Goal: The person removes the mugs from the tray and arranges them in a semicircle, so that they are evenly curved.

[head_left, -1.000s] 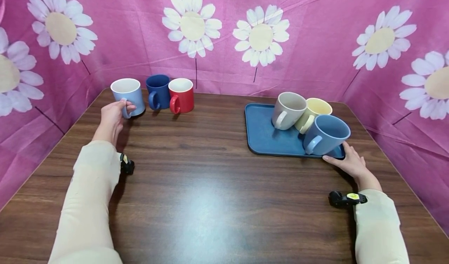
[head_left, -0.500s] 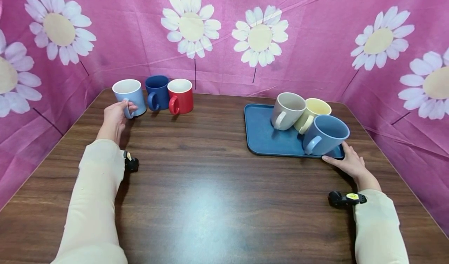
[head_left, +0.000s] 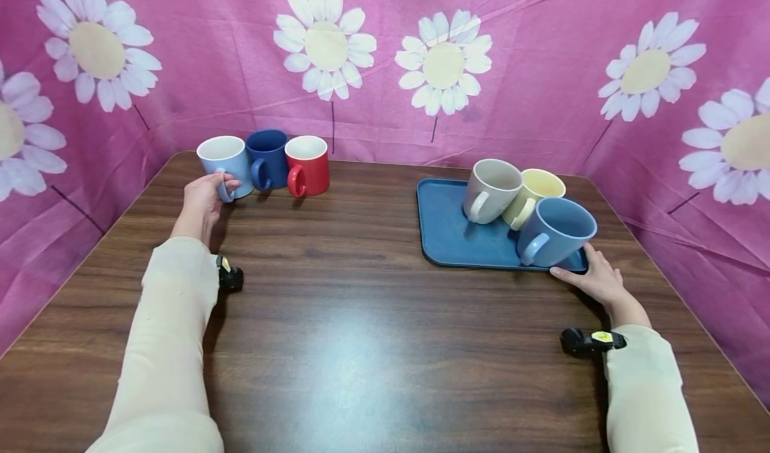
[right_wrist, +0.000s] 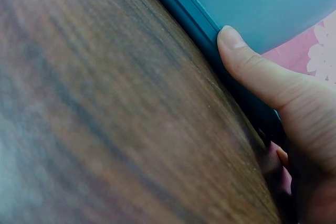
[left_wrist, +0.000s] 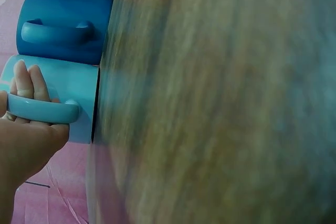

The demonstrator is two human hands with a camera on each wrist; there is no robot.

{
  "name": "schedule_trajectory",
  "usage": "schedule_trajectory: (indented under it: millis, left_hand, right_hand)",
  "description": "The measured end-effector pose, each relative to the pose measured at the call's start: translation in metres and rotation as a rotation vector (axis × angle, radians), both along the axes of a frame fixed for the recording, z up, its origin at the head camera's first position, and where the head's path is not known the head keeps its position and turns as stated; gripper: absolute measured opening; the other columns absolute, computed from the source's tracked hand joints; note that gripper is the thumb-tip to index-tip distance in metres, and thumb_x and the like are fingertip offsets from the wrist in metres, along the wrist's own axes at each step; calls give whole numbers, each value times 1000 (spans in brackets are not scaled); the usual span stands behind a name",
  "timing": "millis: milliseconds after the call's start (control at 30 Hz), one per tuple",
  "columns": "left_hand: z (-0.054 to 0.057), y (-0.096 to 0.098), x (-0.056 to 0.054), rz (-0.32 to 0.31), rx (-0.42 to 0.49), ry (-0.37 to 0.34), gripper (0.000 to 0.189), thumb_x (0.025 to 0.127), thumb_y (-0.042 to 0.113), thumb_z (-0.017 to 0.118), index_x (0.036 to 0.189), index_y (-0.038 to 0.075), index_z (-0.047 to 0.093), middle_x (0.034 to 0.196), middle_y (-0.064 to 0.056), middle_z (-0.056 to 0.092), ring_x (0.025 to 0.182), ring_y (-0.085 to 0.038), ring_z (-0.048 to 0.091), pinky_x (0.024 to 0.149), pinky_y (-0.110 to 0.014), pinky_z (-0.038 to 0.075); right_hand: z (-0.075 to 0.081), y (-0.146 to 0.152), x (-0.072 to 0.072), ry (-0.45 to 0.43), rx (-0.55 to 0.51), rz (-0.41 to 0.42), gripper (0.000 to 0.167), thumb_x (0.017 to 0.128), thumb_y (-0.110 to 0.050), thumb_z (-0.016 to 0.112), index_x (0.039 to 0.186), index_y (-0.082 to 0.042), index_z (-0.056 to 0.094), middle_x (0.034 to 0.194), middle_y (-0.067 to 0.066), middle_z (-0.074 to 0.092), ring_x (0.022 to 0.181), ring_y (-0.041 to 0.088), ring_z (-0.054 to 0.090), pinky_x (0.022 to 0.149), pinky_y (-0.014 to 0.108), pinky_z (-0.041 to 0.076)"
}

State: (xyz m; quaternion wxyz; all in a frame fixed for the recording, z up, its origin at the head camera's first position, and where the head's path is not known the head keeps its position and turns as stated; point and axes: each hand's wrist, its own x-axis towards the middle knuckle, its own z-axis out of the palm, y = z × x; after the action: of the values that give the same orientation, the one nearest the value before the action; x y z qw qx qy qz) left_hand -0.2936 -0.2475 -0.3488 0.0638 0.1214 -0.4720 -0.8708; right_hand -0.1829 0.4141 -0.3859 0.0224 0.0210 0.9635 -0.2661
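The worktop (head_left: 337,292) carries a blue tray (head_left: 448,229) at right, its long axis running left to right. At far left, the light-blue mug (head_left: 233,164) is upright, handle toward the person. The left hand (head_left: 205,196) holds that handle; the right hand (head_left: 601,281) grips the tray's near right corner. The right wrist's yellow label (head_left: 601,337) is illegible.

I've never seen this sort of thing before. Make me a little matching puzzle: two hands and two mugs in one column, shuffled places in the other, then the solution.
Column one
1. left hand
2. right hand
3. dark blue mug
4. yellow mug

Column two
A. standing on the tray
B. between the light blue mug and the red mug
C. at a corner of the tray
D. at the light blue mug's handle

Pairs: 1-D, 2-C, 3-B, 4-A
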Motion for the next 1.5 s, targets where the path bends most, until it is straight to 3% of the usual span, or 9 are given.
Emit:
schedule_trajectory:
  millis: [200,400,833,933,1167,1367,1500]
  left_hand:
    - [0,-4,-1,-2,12,7,32,89,6,44,63,-2,60,55,-9,59,56,-14,61,67,-19,43]
    - [2,-6,-1,-32,-54,0,33,90,8,43,63,1,60,56,-6,60,58,-11,61,70,-20,40]
    - [10,-13,7,-184,-370,-48,33,92,16,39,66,12,60,62,5,61,65,-2,58,69,-18,40]
    - [11,-13,9,-177,-394,-69,29,91,19,41,70,11,58,63,5,59,65,-3,56,69,-18,41]
    - [12,-16,12,-147,-327,-79,16,86,20,51,82,6,51,66,2,59,66,-6,57,66,-19,45]
    - [16,-16,19,-93,-440,-99,15,80,20,61,84,12,50,69,10,56,67,-4,56,74,-22,42]
    - [20,-12,22,-73,-554,-99,36,79,22,62,106,5,45,87,5,51,71,-1,55,88,-32,35]
  right_hand:
    - [1,-2,-2,-13,-6,3,94,78,-45,56,136,0,-3,130,38,5,119,50,-5,85,65,-9]
    - [3,-4,-4,-14,-4,-2,94,78,-45,56,135,0,-3,130,38,5,119,50,-5,85,64,-9]
    - [3,-3,-3,-10,10,-6,95,78,-46,57,135,2,-2,130,39,6,119,49,-4,86,64,-8]
    - [3,-3,-2,-8,10,-8,95,77,-46,57,135,2,-2,130,39,7,119,49,-4,86,64,-8]
    - [2,-3,-1,-9,8,-9,95,77,-46,57,135,2,-2,129,39,7,119,49,-5,86,64,-8]
    - [2,-2,0,-14,11,-12,95,78,-46,57,135,2,-2,130,38,6,120,49,-5,86,64,-9]
    - [1,-2,0,-16,9,-15,95,78,-46,56,135,1,-3,130,38,6,120,49,-5,86,64,-9]
